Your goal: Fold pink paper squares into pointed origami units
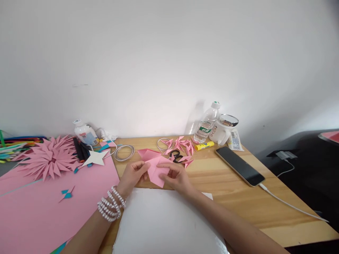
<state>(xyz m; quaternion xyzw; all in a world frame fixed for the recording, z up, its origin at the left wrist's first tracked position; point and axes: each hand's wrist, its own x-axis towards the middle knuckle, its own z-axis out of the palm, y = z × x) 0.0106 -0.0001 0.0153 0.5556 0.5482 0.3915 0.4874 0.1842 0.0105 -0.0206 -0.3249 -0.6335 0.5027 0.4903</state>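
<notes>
A creased piece of pink origami paper (158, 172) is held up between both hands, just past the far edge of a white board (169, 218). My left hand (135, 173) pinches its left edge, and pearl bracelets circle that wrist. On the other side my right hand (176, 175) grips the right edge with thumb and fingers. Another folded pink paper (148, 154) lies directly behind. Black-handled scissors (175, 156) rest beyond my right hand, among several small folded pink paper pieces (181, 143).
A glue stick (204, 145), water bottle (208, 123), white mug (224, 129) and phone (239, 165) with its cable stand or lie to the right. Leftward are large pink sheets (34, 218), a spiky pink paper flower (53, 158), a white paper star (95, 158) and a coiled cable (124, 152).
</notes>
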